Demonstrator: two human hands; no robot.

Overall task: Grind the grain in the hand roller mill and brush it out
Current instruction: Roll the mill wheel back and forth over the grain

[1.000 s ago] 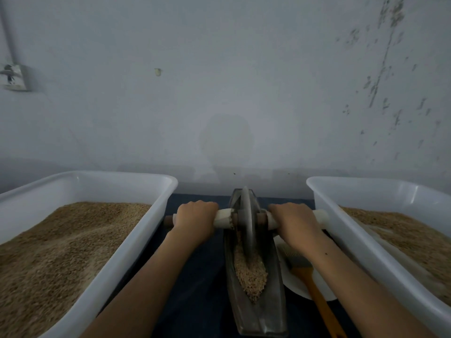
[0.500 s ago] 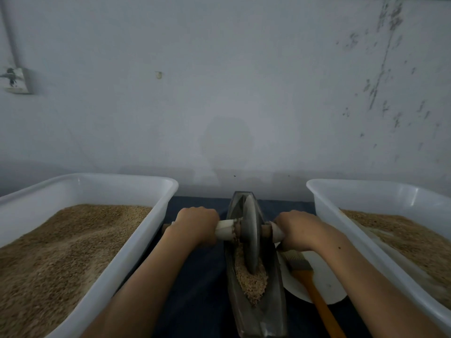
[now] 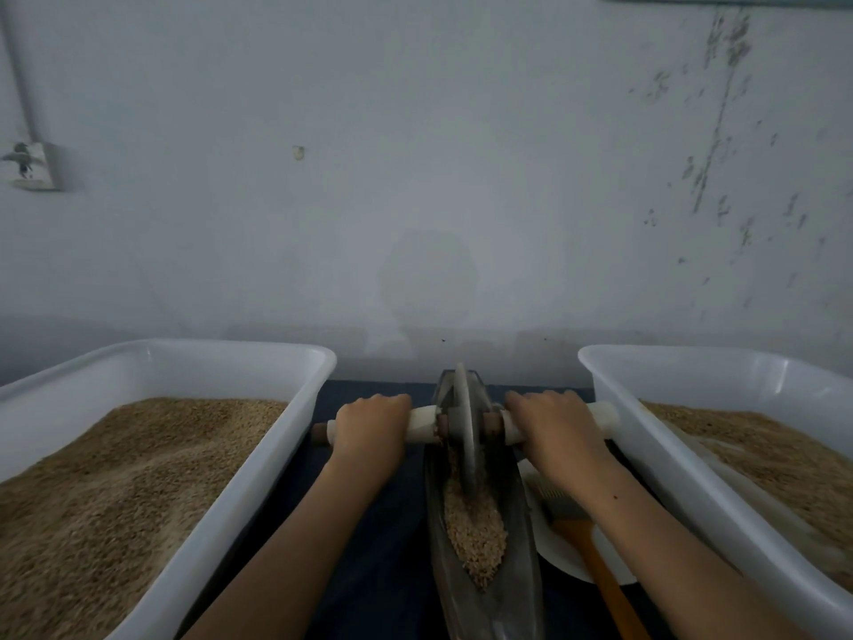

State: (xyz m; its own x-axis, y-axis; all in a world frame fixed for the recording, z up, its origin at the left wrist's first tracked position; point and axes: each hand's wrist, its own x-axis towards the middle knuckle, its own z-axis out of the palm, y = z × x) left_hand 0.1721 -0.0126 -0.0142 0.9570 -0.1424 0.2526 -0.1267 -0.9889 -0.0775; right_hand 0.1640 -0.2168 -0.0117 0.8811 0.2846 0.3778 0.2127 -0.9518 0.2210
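Observation:
A dark boat-shaped metal trough (image 3: 519,588) lies lengthwise in the middle, with a pile of grain (image 3: 475,533) in its channel. A metal grinding wheel (image 3: 461,431) stands upright in the far part of the trough on a white-sleeved axle (image 3: 422,424). My left hand (image 3: 369,431) grips the axle left of the wheel. My right hand (image 3: 554,429) grips it right of the wheel. A brush (image 3: 586,538) with an orange handle and pale bristles lies on a white plate (image 3: 572,565) to the right of the trough.
A white tub (image 3: 258,459) full of grain stands to the left and a second white tub (image 3: 646,450) with grain to the right, both close to the axle ends. A dark blue cloth (image 3: 378,547) covers the table. A pale wall rises just behind.
The wheel rolled toward me along the trough, then away again to its far end, with both hands staying on the axle.

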